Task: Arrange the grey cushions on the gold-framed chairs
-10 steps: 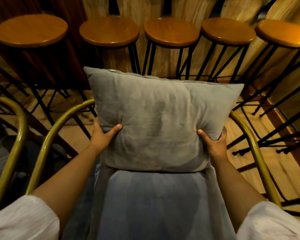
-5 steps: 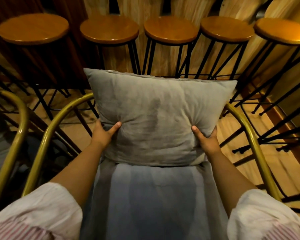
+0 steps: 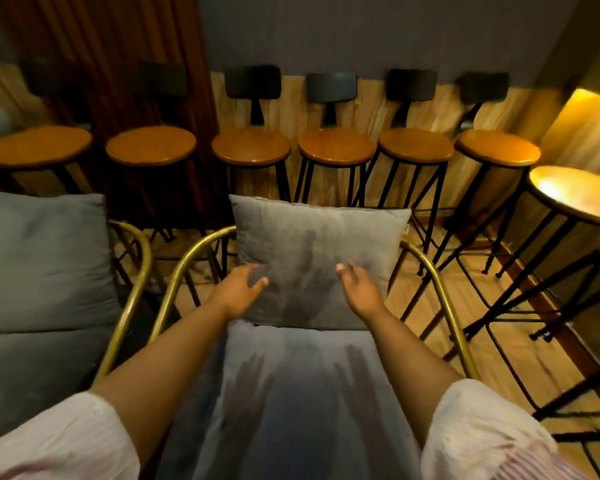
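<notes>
Two open-fingered hands, left hand (image 3: 238, 289) and right hand (image 3: 359, 287), hold nothing before the upright, wider-than-tall grey cushion (image 3: 317, 261).

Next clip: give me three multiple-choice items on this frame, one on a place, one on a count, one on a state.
1. Where does the back cushion stand?
A. on a stool
B. upright at the rear of the gold-framed chair
C. on the floor

2. How many hands show?
A. one
B. two
C. none

3. The hands' state?
A. open, holding nothing
B. pinching the cushion
C. gripping the frame

B: it stands on the seat cushion, between the gold arms.
B: left hand and right hand.
A: fingers spread, nothing grasped.
</notes>
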Available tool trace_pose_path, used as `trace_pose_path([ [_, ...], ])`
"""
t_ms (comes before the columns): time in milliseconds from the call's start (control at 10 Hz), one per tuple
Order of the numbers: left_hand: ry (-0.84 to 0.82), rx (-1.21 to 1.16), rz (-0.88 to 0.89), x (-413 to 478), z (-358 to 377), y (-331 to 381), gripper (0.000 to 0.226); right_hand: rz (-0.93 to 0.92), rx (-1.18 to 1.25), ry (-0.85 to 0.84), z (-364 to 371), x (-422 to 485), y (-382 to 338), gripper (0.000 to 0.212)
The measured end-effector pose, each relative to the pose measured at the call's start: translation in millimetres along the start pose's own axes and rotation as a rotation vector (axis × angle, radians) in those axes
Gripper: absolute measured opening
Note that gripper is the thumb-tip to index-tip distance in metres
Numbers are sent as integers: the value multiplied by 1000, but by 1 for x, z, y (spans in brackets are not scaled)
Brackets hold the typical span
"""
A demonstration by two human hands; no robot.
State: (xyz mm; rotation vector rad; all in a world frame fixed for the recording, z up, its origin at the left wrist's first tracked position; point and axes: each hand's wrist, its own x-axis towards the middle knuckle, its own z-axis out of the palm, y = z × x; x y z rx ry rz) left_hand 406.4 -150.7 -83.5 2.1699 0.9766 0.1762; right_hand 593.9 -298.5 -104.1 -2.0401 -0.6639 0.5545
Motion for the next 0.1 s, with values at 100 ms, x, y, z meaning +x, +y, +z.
trace_pose_path([
  [100,28,203,-64,-69,-28,9,48,-137,-134,-157,15,-54,-41,58],
])
